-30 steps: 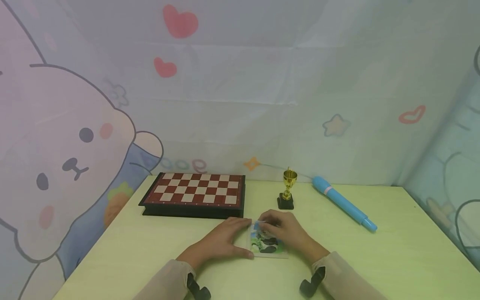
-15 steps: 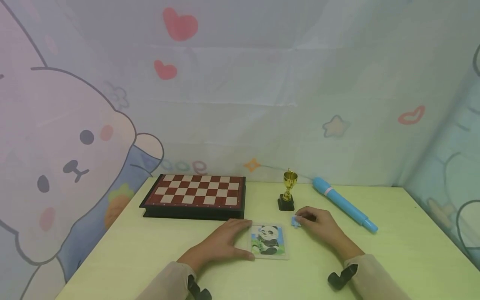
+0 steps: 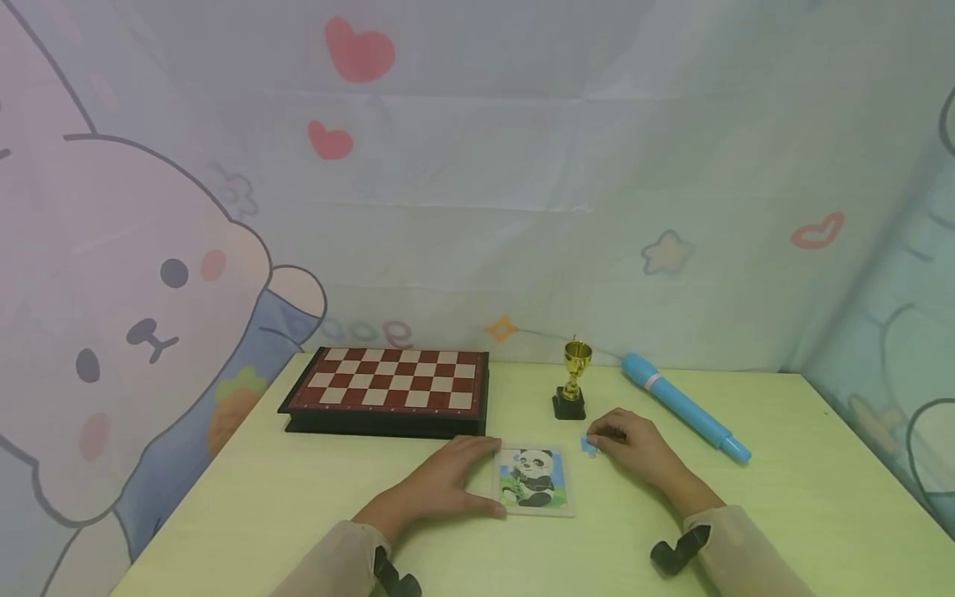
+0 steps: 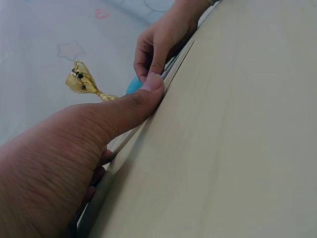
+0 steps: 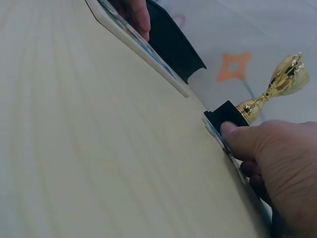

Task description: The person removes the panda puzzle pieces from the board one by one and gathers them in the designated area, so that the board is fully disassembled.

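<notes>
A small panda puzzle tray point(image 3: 534, 482) lies flat on the pale green table point(image 3: 791, 497). My left hand point(image 3: 446, 483) rests against its left side, the thumb point(image 4: 147, 92) pressed straight on the near edge and the fingers along the far corner. To the right of the tray, my right hand point(image 3: 636, 448) pinches a small blue puzzle piece point(image 3: 589, 445) low on the tabletop, with the thumb point(image 5: 232, 132) on the blue puzzle piece point(image 5: 213, 130). The piece sits just in front of a little gold trophy point(image 3: 573, 388).
A folded chessboard point(image 3: 391, 388) lies at the back left. A blue pen-shaped tube point(image 3: 682, 406) lies slanted at the back right, behind the right hand. Cartoon-printed curtains close in the table on the far side and both flanks.
My right hand lifted off the panda tray and carried the blue piece to the right, setting it low by the trophy. The left hand has stayed in place.
</notes>
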{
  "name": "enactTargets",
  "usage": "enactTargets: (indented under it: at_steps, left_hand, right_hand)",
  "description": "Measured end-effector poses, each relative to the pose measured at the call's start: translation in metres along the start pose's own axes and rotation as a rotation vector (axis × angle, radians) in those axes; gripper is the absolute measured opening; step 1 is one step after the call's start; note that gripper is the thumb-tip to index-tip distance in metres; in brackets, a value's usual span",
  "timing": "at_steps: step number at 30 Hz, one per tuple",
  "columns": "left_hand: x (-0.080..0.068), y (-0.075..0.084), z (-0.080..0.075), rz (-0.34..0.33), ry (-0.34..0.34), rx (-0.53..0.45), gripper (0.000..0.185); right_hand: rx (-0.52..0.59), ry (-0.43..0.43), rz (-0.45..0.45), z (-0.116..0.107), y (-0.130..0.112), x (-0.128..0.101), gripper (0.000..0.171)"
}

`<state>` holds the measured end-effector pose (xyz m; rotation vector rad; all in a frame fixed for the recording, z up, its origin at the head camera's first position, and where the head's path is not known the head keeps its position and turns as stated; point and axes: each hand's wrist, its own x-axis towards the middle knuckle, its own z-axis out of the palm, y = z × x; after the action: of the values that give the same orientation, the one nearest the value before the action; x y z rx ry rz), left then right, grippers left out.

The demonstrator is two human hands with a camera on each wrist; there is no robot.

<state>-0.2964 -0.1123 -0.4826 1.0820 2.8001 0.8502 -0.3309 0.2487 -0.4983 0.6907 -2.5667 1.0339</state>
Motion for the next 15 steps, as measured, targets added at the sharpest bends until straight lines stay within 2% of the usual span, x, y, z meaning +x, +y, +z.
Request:
enactTargets:
  at_steps: [3,7,11,15]
  left_hand:
    - [0.0,0.0,0.0,0.006,0.002,0.006,0.103]
    - [0.001,-0.002,0.0,0.015,0.005,0.018,0.102]
    - [0.001,-0.002,0.0,0.01,0.001,0.014,0.102]
    - [0.0,-0.001,-0.001,0.006,-0.011,0.001,0.1]
  right_hand:
    - [0.009,0.041,-0.025,0.002,-0.003,0.001,0.006]
    - [0.009,0.072,-0.139,0.015,-0.016,0.008,0.007]
    - [0.004,0.002,-0.265,0.038,-0.036,0.019,0.007]
    - [0.006,-0.066,-0.352,0.059,-0.054,0.028,0.006]
